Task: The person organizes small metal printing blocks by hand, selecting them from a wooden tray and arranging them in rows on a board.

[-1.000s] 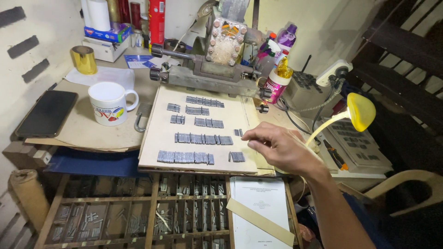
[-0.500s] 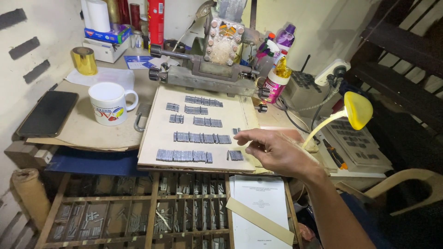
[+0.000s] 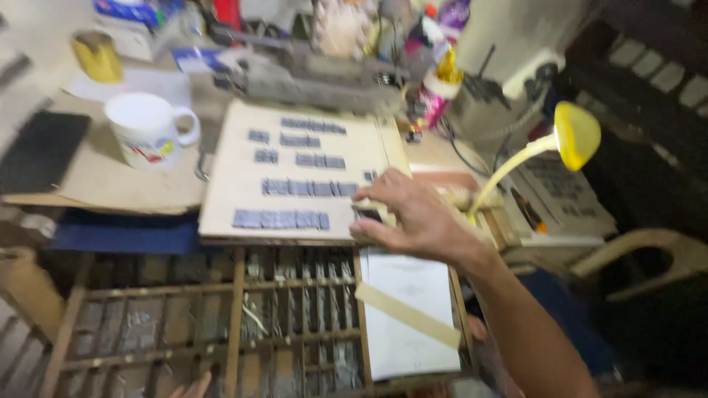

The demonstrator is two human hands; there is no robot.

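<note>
Our right hand (image 3: 413, 217) rests, fingers spread, on the pale cardboard sheet (image 3: 228, 199), touching a small grey metal type block (image 3: 366, 214) without gripping it. Only fingertips of our left hand (image 3: 193, 386) show, so we cannot tell its grip.

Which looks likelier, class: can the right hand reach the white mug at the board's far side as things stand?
Probably yes. The right hand hovers over the board of metal type, and nothing tall stands between it and the white mug; it would need a stretch across.

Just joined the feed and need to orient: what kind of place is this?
Probably a small letterpress or typesetting workshop. Rows of metal type blocks lie on a board, a wooden compartment tray sits below, and the right hand reaches over the board's edge.
</note>
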